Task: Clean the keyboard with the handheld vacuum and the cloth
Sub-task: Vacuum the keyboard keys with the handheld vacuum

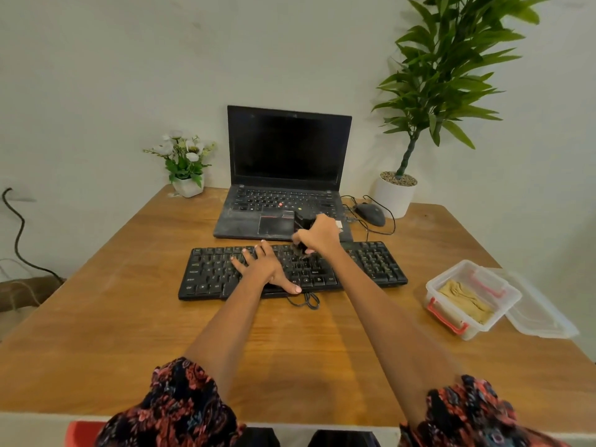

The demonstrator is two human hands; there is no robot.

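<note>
A black wired keyboard (371, 264) lies across the middle of the wooden table (129, 301). My left hand (263, 267) rests flat on its left-centre keys, fingers spread, holding nothing. My right hand (319, 235) is closed around a small black handheld vacuum (301, 222), held nearly upright with its brush end down on the upper middle keys. A tan cloth (466, 300) lies folded inside an open clear plastic box (451, 321) with red latches at the right.
An open black laptop (283, 175) stands just behind the keyboard. A wired mouse (371, 213) and a tall potted plant (395, 193) are at the back right, a small flower pot (187, 185) at the back left. The box's lid (541, 314) lies beside it.
</note>
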